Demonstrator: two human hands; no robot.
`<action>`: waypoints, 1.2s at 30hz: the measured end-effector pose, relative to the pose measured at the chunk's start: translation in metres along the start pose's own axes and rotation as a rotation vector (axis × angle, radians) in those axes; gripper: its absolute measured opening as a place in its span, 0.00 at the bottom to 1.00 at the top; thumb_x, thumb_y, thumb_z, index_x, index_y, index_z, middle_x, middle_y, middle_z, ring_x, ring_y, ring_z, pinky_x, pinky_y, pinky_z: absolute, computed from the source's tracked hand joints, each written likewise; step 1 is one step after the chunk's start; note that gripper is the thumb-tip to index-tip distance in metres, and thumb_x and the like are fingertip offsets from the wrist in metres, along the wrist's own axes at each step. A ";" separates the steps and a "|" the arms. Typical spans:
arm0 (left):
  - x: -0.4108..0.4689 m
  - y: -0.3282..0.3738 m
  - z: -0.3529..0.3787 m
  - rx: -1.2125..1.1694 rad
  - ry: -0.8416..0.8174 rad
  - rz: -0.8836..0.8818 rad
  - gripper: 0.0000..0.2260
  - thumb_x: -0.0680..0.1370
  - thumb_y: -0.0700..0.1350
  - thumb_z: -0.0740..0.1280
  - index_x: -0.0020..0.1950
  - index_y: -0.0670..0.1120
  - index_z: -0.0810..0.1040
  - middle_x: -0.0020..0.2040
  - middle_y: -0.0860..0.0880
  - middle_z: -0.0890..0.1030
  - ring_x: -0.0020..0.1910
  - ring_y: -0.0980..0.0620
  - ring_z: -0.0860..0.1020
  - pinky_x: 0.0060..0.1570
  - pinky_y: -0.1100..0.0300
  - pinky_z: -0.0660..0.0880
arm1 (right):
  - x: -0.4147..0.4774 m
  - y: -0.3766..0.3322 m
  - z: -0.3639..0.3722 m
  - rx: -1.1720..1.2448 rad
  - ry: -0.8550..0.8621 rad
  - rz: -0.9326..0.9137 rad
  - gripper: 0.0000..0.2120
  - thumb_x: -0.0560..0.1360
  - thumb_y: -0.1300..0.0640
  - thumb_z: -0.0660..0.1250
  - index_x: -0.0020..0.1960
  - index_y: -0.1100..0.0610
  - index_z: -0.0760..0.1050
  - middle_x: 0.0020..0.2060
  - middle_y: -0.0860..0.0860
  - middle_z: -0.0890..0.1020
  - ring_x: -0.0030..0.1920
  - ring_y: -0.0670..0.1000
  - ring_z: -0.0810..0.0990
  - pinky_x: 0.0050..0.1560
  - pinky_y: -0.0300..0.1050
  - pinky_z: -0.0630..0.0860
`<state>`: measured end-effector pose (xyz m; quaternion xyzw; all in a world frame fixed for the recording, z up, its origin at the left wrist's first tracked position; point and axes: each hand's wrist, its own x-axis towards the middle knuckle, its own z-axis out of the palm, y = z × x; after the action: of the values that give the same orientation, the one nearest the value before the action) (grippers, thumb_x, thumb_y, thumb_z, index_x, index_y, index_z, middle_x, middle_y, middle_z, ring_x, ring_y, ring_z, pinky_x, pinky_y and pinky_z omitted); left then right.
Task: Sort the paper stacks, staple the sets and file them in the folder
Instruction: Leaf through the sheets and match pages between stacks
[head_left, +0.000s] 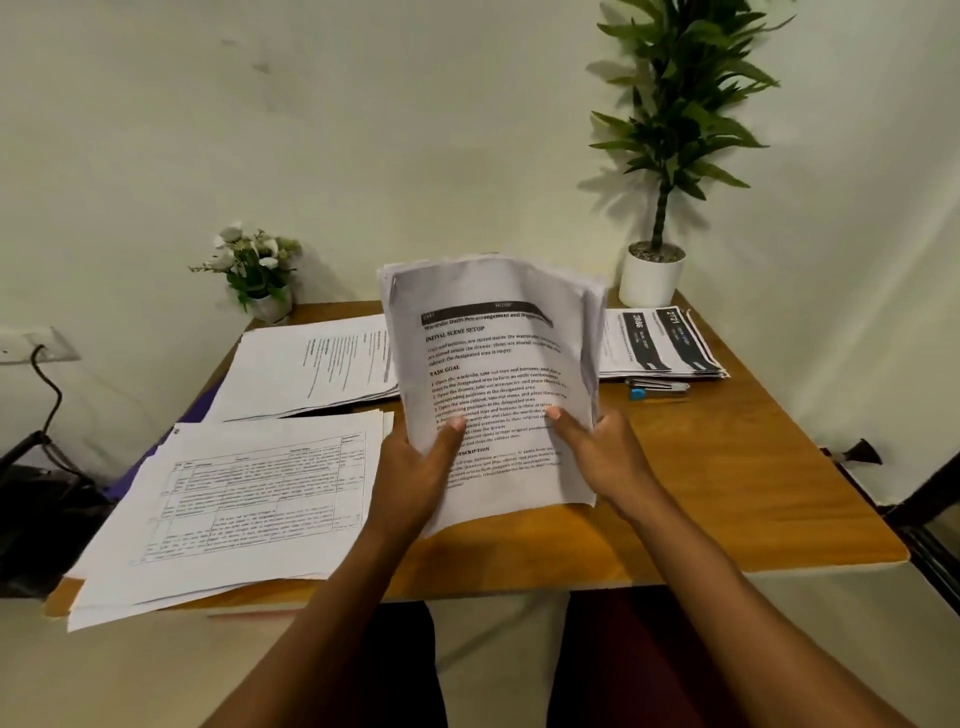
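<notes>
The left hand (415, 467) and the right hand (608, 457) are together gripping a sheaf of white printed pages (493, 374). The fingers of each hand are curling round behind the sheets, largely hidden. The left thumb (456, 425) and the right thumb (554, 414) are pressing on the printed front, low on the page. The sheaf is standing nearly upright above the middle of the brown wooden bench (727, 467), its lower edge hanging over the bench's near half and its upper right pages bowing apart.

Toward the near left corner, a loose stack of white sheets printed with tables (234, 493) is lying flat and overhanging the near edge and the left edge. Behind it, toward the far left corner, a second stack of white text pages (311, 364) is lying flat. A purple flat object (205, 402) is showing from beneath these two stacks at the left edge; what it is cannot be told. Toward the far right corner, a stack of pages with black header bands (660, 343) is lying flat. A small grey and blue object (657, 387) is lying just beside that stack's near edge, too small to identify.

A small white-flowered plant in a white pot (254, 265) is standing at the far left corner. A tall green leafy plant in a white round pot (652, 275) is standing at the far right corner.
</notes>
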<state>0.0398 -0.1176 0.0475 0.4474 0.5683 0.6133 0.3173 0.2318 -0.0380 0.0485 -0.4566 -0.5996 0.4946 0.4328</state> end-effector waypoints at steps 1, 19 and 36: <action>-0.002 0.000 0.000 0.002 -0.003 -0.001 0.12 0.80 0.49 0.69 0.63 0.52 0.77 0.51 0.57 0.84 0.50 0.60 0.84 0.39 0.68 0.79 | -0.001 0.000 -0.001 0.014 0.018 0.002 0.07 0.80 0.50 0.69 0.55 0.51 0.80 0.45 0.45 0.86 0.48 0.48 0.86 0.37 0.34 0.78; -0.002 -0.057 -0.009 0.180 -0.093 -0.121 0.20 0.79 0.50 0.70 0.70 0.49 0.70 0.61 0.51 0.79 0.58 0.51 0.80 0.44 0.70 0.79 | -0.011 0.040 0.000 0.024 -0.018 0.123 0.11 0.80 0.50 0.69 0.61 0.51 0.78 0.54 0.45 0.85 0.55 0.48 0.84 0.49 0.40 0.82; 0.026 -0.020 -0.009 -0.411 -0.329 -0.764 0.17 0.82 0.42 0.66 0.70 0.44 0.72 0.61 0.42 0.84 0.59 0.41 0.83 0.58 0.39 0.79 | -0.003 0.050 -0.074 0.576 0.238 0.289 0.19 0.78 0.71 0.66 0.67 0.59 0.77 0.60 0.57 0.84 0.59 0.59 0.84 0.62 0.62 0.79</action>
<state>0.0192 -0.0947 0.0333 0.2250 0.5011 0.4733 0.6887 0.3102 -0.0219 0.0087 -0.4504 -0.3096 0.6432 0.5362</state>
